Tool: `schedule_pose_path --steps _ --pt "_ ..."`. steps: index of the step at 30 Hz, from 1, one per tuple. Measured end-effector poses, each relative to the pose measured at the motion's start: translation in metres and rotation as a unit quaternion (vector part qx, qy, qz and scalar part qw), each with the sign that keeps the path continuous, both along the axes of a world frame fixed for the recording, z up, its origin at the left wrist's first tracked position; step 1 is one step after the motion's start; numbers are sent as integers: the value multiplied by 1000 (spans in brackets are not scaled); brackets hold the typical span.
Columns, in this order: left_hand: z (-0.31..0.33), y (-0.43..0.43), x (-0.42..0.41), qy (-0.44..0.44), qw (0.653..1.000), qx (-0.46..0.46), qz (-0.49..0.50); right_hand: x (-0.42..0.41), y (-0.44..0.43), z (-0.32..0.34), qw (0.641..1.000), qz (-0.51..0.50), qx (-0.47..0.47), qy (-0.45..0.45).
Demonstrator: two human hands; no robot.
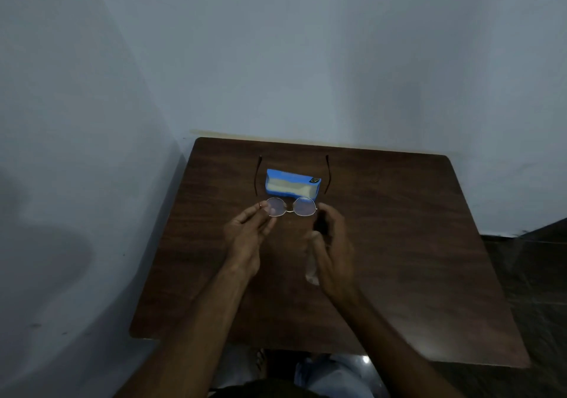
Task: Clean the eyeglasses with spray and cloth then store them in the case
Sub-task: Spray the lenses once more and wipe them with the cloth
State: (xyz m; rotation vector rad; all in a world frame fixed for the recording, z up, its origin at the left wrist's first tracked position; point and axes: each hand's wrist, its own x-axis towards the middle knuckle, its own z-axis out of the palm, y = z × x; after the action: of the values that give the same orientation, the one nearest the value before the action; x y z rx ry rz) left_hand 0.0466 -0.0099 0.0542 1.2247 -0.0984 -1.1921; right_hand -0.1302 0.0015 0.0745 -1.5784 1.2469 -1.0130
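Note:
Thin-framed round eyeglasses (303, 206) are held above the table with their temples unfolded, pointing away from me. My left hand (250, 232) pinches the left lens rim. My right hand (333, 247) grips a small spray bottle (313, 262) with a dark top and clear body, close to the right lens. An open blue case (293, 186) with a pale lining lies on the table just beyond the glasses. I see no cloth.
The dark wooden table (399, 259) stands against a pale wall at its far and left sides. Dark floor shows at the right. My lap in light trousers is visible below the table's front edge.

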Motion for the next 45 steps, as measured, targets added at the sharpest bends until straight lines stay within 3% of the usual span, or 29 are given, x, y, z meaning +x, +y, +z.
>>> schedule_pose_path --steps 4,8,18,26,31,37,41,45 --pt "2 2 2 0 1000 -11 0 -50 -16 -27 993 -109 -37 34" --pt "1 5 1 -7 1000 -9 -7 -85 -47 -56 985 -164 -9 51" --pt "4 14 -7 -20 1000 -1 -20 -111 -63 -101 978 -186 38 86" --pt "6 16 -15 -13 1000 3 -17 -121 -47 -113 976 -141 46 162" --pt "4 19 -23 -5 1000 0 -8 -116 -8 -118 934 -310 161 78" --pt "6 22 -31 4 1000 -2 -9 -84 12 -131 954 -165 163 191" --pt "9 24 -31 -9 1000 -4 -10 -67 -13 -132 944 -108 139 278" --pt "12 27 -26 -15 1000 -9 -1 -59 -33 -131 944 -92 163 271"
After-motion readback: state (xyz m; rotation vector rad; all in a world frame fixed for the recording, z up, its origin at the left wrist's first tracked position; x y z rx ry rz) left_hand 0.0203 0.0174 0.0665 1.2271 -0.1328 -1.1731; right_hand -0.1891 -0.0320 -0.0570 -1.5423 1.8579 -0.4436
